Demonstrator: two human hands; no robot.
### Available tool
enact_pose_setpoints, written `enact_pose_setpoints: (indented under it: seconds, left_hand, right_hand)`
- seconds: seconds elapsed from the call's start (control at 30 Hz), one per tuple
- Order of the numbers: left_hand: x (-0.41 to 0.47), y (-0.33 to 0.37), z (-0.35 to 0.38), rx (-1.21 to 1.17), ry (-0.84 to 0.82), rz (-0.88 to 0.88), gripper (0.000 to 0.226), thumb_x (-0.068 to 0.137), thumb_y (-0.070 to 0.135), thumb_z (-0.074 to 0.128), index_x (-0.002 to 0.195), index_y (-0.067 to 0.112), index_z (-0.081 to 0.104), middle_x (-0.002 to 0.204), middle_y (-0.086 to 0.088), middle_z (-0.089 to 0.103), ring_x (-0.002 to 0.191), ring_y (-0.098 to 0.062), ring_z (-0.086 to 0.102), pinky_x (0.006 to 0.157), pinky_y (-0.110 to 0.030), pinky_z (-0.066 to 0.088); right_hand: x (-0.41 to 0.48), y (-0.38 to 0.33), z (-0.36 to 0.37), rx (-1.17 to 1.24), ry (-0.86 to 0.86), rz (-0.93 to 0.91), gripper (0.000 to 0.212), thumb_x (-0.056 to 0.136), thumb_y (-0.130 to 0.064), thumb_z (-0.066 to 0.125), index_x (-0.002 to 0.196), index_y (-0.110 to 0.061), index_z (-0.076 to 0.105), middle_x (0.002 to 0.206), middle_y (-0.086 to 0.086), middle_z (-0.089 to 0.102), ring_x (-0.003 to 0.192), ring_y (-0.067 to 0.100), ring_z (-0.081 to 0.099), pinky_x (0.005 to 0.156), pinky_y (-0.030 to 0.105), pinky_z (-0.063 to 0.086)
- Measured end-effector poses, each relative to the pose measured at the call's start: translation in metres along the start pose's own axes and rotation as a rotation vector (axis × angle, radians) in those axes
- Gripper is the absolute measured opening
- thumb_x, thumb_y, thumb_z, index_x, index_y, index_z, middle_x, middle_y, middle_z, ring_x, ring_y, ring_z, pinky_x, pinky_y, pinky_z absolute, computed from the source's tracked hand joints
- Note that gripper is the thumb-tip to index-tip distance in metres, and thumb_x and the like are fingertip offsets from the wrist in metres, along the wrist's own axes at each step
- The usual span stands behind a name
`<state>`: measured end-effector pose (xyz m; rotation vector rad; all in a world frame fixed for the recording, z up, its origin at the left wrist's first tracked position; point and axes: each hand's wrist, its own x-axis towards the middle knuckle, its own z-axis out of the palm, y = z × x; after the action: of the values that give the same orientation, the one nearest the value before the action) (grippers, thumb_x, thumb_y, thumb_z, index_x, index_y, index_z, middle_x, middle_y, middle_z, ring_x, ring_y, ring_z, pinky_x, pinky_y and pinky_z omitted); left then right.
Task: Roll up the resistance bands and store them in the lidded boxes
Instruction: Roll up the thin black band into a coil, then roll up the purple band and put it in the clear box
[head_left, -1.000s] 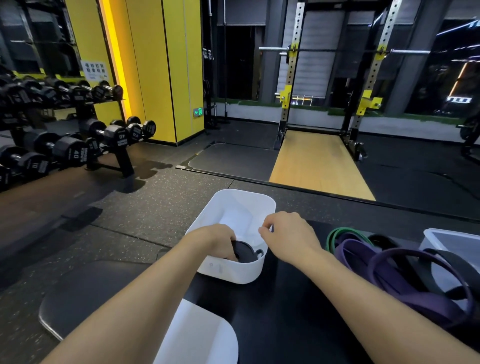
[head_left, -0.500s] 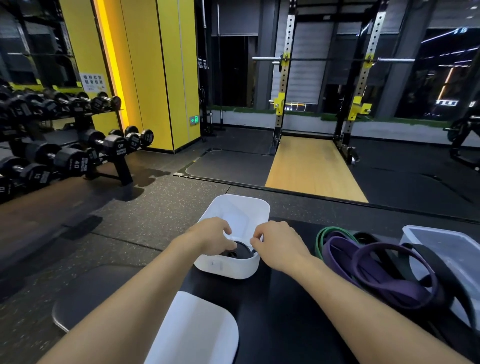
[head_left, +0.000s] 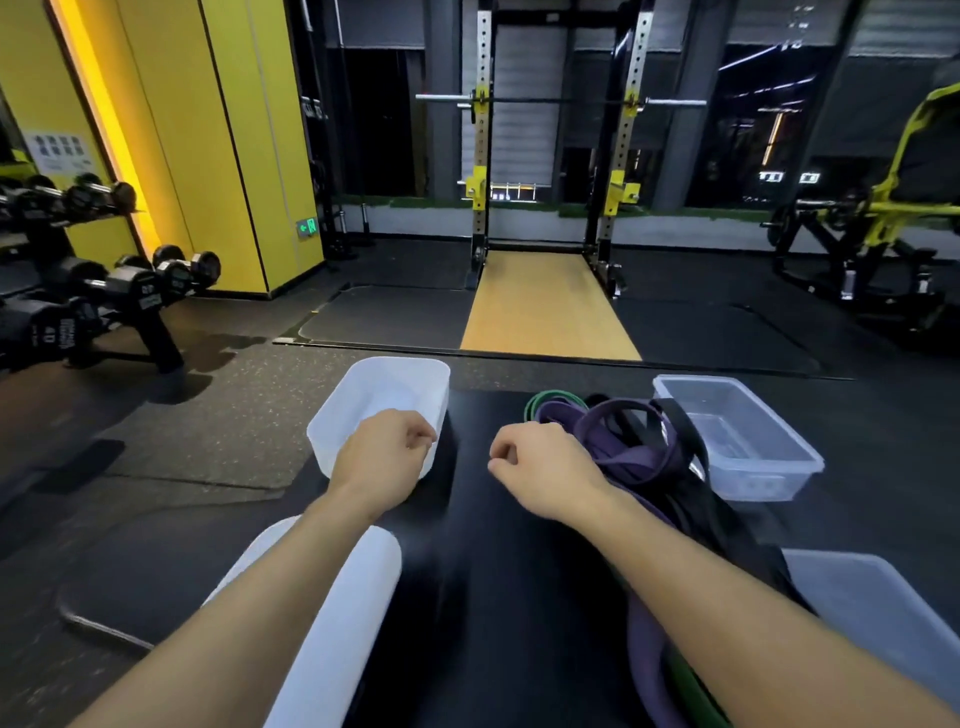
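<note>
Two hands are curled, nothing gripped: left hand (head_left: 382, 448) over the white box (head_left: 340, 410), right hand (head_left: 543, 470) beside the resistance bands (head_left: 631, 452) heaped (tangled) against the clear box (head_left: 753, 475). Several may be dragged out if one is pulled.

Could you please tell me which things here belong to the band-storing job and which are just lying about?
Job: white box, white lid, clear box, clear lid, tangled resistance bands.
Lying about: dumbbell rack, squat rack, barbell, yellow machine.
</note>
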<state>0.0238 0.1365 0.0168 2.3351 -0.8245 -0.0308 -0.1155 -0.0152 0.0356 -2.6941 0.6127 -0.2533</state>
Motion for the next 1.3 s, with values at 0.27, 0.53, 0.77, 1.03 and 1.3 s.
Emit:
enact_pose_setpoints:
  seconds: [0.27,0.53,0.77,1.03,1.3]
  left_hand:
    - [-0.059,0.057,0.047,-0.189,-0.125,0.100,0.029,0.103,0.037,0.060,0.085,0.022,0.077,0.075,0.007,0.070,0.077,-0.013,0.064,0.071,-0.030,0.047]
    - [-0.109,0.117,0.115,-0.513,-0.437,0.081,0.019,0.100,0.038,0.067,0.117,0.029,0.071,0.112,0.015,0.073,0.111,-0.007,0.066,0.095,-0.022,0.050]
    - [-0.135,0.124,0.136,-0.390,-0.455,0.169,0.049,0.091,0.025,0.078,0.133,0.035,0.055,0.128,0.012,0.052,0.118,-0.007,0.056,0.098,-0.016,0.038]
    - [-0.133,0.080,0.125,-0.533,-0.305,-0.005,0.024,0.104,0.009,0.055,0.112,0.029,0.065,0.103,0.000,0.072,0.057,-0.003,0.060,0.057,-0.013,0.044]
    - [-0.136,0.077,0.122,-0.560,-0.388,-0.009,0.029,0.106,0.008,0.052,0.115,0.030,0.068,0.107,0.002,0.074,0.057,-0.002,0.059,0.061,-0.012,0.046]
  right_hand:
    - [-0.086,0.060,-0.029,0.001,0.077,0.097,0.010,0.094,-0.040,0.063,0.099,-0.033,0.069,0.091,-0.013,0.069,0.092,0.019,0.066,0.081,0.037,0.054]
    - [-0.129,0.107,-0.058,-0.050,0.176,0.233,0.009,0.095,-0.030,0.062,0.094,-0.030,0.071,0.091,-0.012,0.069,0.090,0.016,0.063,0.078,0.035,0.054]
    - [-0.133,0.133,-0.076,-0.021,0.169,0.308,0.015,0.096,-0.021,0.062,0.087,-0.027,0.073,0.088,-0.010,0.070,0.092,0.019,0.065,0.082,0.036,0.055]
    - [-0.125,0.140,-0.075,-0.251,-0.013,0.361,0.016,0.094,-0.043,0.065,0.083,-0.032,0.065,0.095,-0.001,0.070,0.092,0.025,0.064,0.076,0.035,0.051]
    - [-0.126,0.140,-0.077,-0.094,-0.201,0.289,0.056,0.102,-0.057,0.051,0.064,-0.016,0.048,0.065,0.001,0.054,0.069,0.022,0.056,0.068,0.035,0.044]
